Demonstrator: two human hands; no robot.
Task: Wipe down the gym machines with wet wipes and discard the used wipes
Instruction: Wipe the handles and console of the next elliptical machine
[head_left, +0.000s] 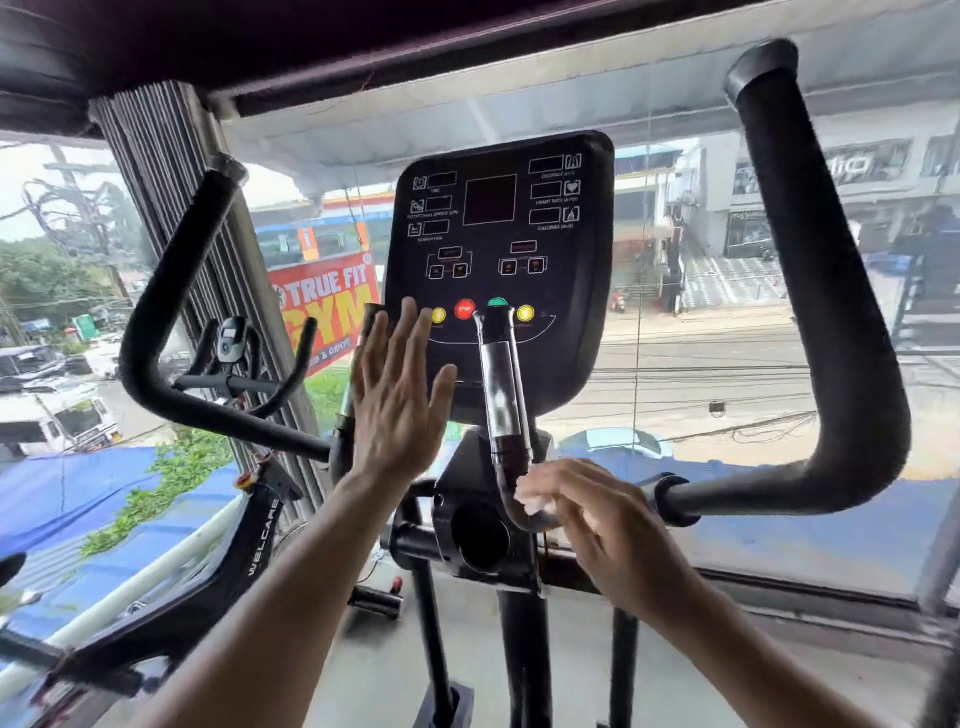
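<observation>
A black exercise-machine console (550, 218) with coloured buttons stands in front of me. My left hand (395, 400) is raised flat, fingers straight, over the console's lower left corner; whether it touches is unclear. Below the console a dark curved inner handle (500, 395) with a chrome band bends to the right. My right hand (618, 535), blurred, holds a white wet wipe (531, 501) against the bend of that handle.
Thick foam-covered handlebars rise at the left (156, 332) and right (831, 312) of the console. Another exercise bike (234, 358) stands at the left by a pillar. A large window (701, 364) closes off the space directly behind the machine.
</observation>
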